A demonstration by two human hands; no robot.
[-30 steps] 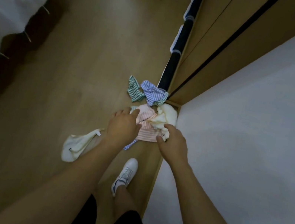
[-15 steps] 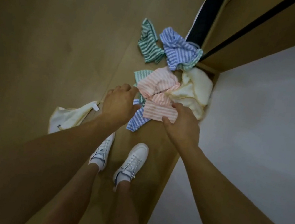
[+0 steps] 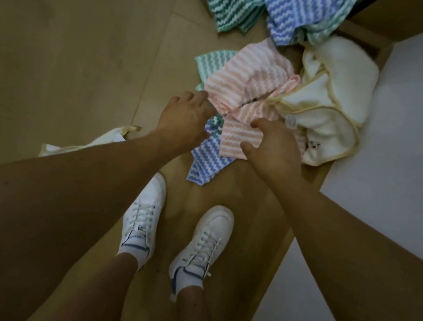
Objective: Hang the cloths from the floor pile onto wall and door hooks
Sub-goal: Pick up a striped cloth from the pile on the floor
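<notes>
R hand [image 3: 274,148] nearer, thumb & fingers pinching pink striped cloth [image 3: 247,88] lying just ahead; L hand [image 3: 183,119] loose, holding nothing

Dim, warm-toned room light — soft shadows, no glare; wide-angle bending at edges, slight softness overall.
</notes>
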